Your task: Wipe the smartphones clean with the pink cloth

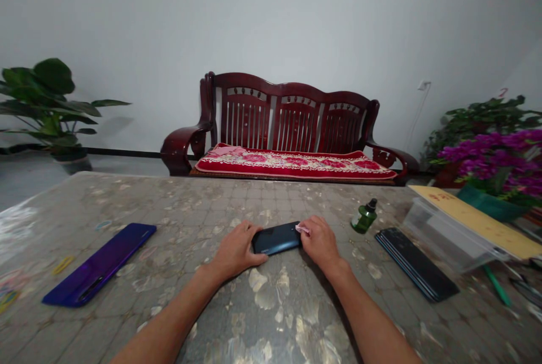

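A dark blue phone lies on the patterned tablecloth in front of me, its back with the camera area upward. My left hand grips its left end, thumb along the near edge and fingers at the far edge. At the right end, my right hand pinches a small pale pink cloth or tissue and presses it to the phone's corner. A green bottle with a black cap stands beyond my right hand. Left of my hands lies a purple-blue phone.
Dark phones or phone covers are stacked on the right, beside a clear plastic box under a yellow board. A green-handled tool and purple flowers are nearby. A wooden bench stands behind the table.
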The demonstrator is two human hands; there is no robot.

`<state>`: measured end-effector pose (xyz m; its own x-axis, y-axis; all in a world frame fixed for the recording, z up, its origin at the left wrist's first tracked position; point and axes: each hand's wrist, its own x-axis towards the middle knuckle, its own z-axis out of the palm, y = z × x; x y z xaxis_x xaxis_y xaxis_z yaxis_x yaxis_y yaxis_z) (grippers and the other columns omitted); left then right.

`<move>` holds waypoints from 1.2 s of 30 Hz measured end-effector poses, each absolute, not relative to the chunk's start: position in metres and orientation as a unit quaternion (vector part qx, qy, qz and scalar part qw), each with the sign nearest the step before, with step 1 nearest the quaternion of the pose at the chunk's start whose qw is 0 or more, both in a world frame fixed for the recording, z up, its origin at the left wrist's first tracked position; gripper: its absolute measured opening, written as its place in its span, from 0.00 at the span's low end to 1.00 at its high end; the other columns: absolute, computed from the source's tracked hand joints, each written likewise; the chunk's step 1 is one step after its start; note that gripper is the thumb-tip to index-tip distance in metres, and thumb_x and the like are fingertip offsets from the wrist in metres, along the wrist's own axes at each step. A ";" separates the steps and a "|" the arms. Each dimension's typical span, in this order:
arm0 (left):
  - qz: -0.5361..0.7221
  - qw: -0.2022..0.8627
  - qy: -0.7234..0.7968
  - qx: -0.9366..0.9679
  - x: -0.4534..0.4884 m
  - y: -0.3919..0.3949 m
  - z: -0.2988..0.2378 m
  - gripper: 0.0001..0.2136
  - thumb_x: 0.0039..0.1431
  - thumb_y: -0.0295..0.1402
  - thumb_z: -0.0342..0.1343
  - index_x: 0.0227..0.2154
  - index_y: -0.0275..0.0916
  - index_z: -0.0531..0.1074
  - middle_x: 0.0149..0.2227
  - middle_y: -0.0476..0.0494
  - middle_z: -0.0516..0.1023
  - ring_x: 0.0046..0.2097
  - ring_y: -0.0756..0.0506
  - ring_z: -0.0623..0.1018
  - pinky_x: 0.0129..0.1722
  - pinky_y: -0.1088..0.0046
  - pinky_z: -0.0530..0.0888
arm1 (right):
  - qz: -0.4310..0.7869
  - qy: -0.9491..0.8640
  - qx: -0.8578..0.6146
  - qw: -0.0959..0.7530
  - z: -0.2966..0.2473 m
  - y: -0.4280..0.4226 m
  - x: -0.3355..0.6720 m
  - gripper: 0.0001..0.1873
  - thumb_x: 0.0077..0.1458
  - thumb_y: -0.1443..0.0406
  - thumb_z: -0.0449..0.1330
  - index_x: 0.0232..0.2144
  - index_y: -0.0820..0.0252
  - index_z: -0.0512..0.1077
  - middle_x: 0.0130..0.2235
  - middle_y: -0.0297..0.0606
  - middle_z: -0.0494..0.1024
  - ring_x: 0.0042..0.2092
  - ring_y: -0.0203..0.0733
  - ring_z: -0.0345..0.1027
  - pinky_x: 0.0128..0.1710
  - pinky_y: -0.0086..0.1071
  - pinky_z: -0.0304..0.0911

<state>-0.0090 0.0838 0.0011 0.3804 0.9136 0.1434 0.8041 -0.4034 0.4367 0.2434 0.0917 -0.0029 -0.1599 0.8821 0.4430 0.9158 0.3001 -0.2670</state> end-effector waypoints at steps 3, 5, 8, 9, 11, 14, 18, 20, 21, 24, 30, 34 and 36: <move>0.184 0.152 0.525 0.817 -0.009 0.084 0.001 0.27 0.47 0.41 0.63 0.51 0.39 0.71 0.48 0.39 0.73 0.50 0.38 0.74 0.50 0.66 0.70 | -0.045 -0.754 -0.598 0.267 -0.003 0.091 0.245 0.10 0.57 0.71 0.56 0.30 0.57 0.77 0.33 0.39 0.75 0.39 0.43 0.66 0.41 0.32 0.57; 0.184 0.155 0.525 0.817 -0.009 0.084 0.002 0.26 0.47 0.41 0.63 0.51 0.40 0.71 0.48 0.40 0.73 0.50 0.38 0.74 0.50 0.66 0.70 | -0.034 -0.771 -0.575 0.273 -0.004 0.089 0.241 0.10 0.58 0.71 0.57 0.32 0.56 0.77 0.33 0.38 0.75 0.40 0.43 0.66 0.41 0.31 0.58; 0.185 0.156 0.524 0.816 -0.010 0.084 0.003 0.26 0.48 0.41 0.63 0.51 0.41 0.71 0.49 0.40 0.73 0.50 0.38 0.74 0.50 0.66 0.70 | -0.009 -0.793 -0.545 0.274 -0.003 0.086 0.234 0.11 0.57 0.72 0.56 0.33 0.55 0.78 0.34 0.37 0.75 0.40 0.42 0.66 0.43 0.30 0.58; 0.186 0.155 0.524 0.817 -0.010 0.084 0.003 0.26 0.48 0.40 0.63 0.51 0.41 0.71 0.49 0.40 0.73 0.50 0.38 0.74 0.50 0.66 0.70 | -0.006 -0.791 -0.548 0.271 -0.002 0.086 0.233 0.11 0.57 0.72 0.56 0.33 0.55 0.78 0.35 0.37 0.76 0.41 0.42 0.66 0.43 0.30 0.58; 0.185 0.154 0.523 0.818 -0.011 0.084 0.002 0.26 0.48 0.41 0.62 0.52 0.41 0.71 0.49 0.40 0.73 0.50 0.38 0.75 0.50 0.65 0.70 | -0.009 -0.777 -0.571 0.264 0.000 0.087 0.235 0.11 0.56 0.72 0.56 0.33 0.56 0.78 0.35 0.38 0.76 0.41 0.42 0.66 0.43 0.31 0.58; 0.183 0.155 0.522 0.819 -0.011 0.085 0.001 0.26 0.48 0.42 0.63 0.52 0.41 0.71 0.50 0.39 0.73 0.50 0.37 0.75 0.50 0.65 0.71 | -0.022 -0.753 -0.608 0.253 0.001 0.089 0.242 0.11 0.57 0.71 0.56 0.33 0.56 0.78 0.35 0.39 0.76 0.41 0.43 0.66 0.42 0.32 0.58; 0.181 0.150 0.522 0.820 -0.011 0.086 -0.001 0.26 0.48 0.42 0.62 0.51 0.41 0.71 0.50 0.39 0.73 0.50 0.37 0.75 0.50 0.65 0.71 | -0.027 -0.738 -0.625 0.252 0.004 0.090 0.249 0.11 0.60 0.68 0.55 0.33 0.55 0.78 0.36 0.39 0.76 0.42 0.44 0.66 0.42 0.32 0.58; 0.178 0.152 0.524 0.819 -0.011 0.086 0.000 0.26 0.49 0.42 0.62 0.51 0.41 0.71 0.50 0.39 0.73 0.51 0.38 0.74 0.50 0.65 0.71 | -0.020 -0.735 -0.628 0.256 0.006 0.093 0.251 0.11 0.61 0.66 0.55 0.33 0.55 0.78 0.36 0.38 0.77 0.42 0.44 0.67 0.42 0.32 0.58; 0.177 0.153 0.525 0.818 -0.011 0.086 0.000 0.26 0.49 0.42 0.62 0.51 0.41 0.71 0.50 0.39 0.73 0.51 0.38 0.74 0.50 0.65 0.71 | -0.016 -0.735 -0.629 0.254 0.007 0.095 0.251 0.11 0.62 0.65 0.55 0.33 0.55 0.78 0.36 0.38 0.77 0.42 0.44 0.67 0.43 0.32 0.58; 0.177 0.155 0.524 0.818 -0.011 0.086 0.001 0.26 0.49 0.42 0.62 0.52 0.41 0.71 0.50 0.39 0.73 0.51 0.38 0.74 0.51 0.65 0.70 | -0.015 -0.737 -0.636 0.230 0.010 0.103 0.251 0.11 0.62 0.65 0.56 0.33 0.56 0.78 0.36 0.38 0.77 0.43 0.43 0.67 0.44 0.32 0.58; 0.182 0.153 0.519 0.821 -0.011 0.085 0.000 0.26 0.49 0.42 0.62 0.52 0.41 0.71 0.49 0.40 0.73 0.50 0.38 0.74 0.50 0.66 0.70 | -0.019 -0.758 -0.623 0.189 0.011 0.110 0.234 0.10 0.60 0.67 0.56 0.32 0.56 0.79 0.36 0.39 0.77 0.42 0.43 0.67 0.43 0.32 0.58; 0.177 0.147 0.521 0.822 -0.011 0.084 0.003 0.25 0.49 0.42 0.62 0.51 0.40 0.72 0.49 0.39 0.73 0.50 0.38 0.75 0.50 0.65 0.70 | -0.012 -0.794 -0.577 0.191 0.014 0.108 0.223 0.10 0.59 0.68 0.57 0.34 0.55 0.78 0.37 0.38 0.78 0.43 0.43 0.67 0.44 0.31 0.58; 0.176 0.148 0.523 0.821 -0.010 0.083 0.004 0.25 0.49 0.42 0.62 0.51 0.40 0.72 0.49 0.39 0.73 0.50 0.38 0.75 0.50 0.65 0.71 | -0.018 -0.791 -0.584 0.183 0.016 0.109 0.224 0.09 0.59 0.69 0.57 0.33 0.56 0.79 0.37 0.39 0.78 0.43 0.43 0.67 0.45 0.32 0.58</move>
